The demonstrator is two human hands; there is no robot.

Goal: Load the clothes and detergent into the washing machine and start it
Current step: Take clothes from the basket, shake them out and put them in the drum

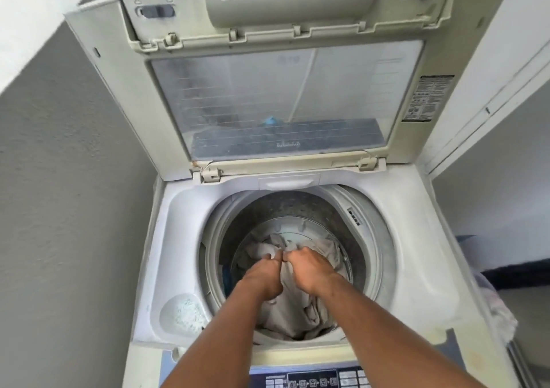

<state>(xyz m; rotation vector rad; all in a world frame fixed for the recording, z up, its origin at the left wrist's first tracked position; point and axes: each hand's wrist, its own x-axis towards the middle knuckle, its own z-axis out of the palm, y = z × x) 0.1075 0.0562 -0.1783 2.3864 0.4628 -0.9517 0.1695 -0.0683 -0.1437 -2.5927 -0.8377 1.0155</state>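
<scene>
Machine: white top-loading washing machine, its glass-panelled lid raised upright at the far side.
Drum: perforated steel drum, open to view.
Clothes: pale beige crumpled cloth lying in the drum — heaped toward the near wall.
Left hand: grip closed, fingers curled into the cloth.
Right hand: grip closed on the same cloth, just beside the left.
Detergent: white-and-blue granules in the round recess at the near left corner.
Controls: blue control panel — near edge.
</scene>
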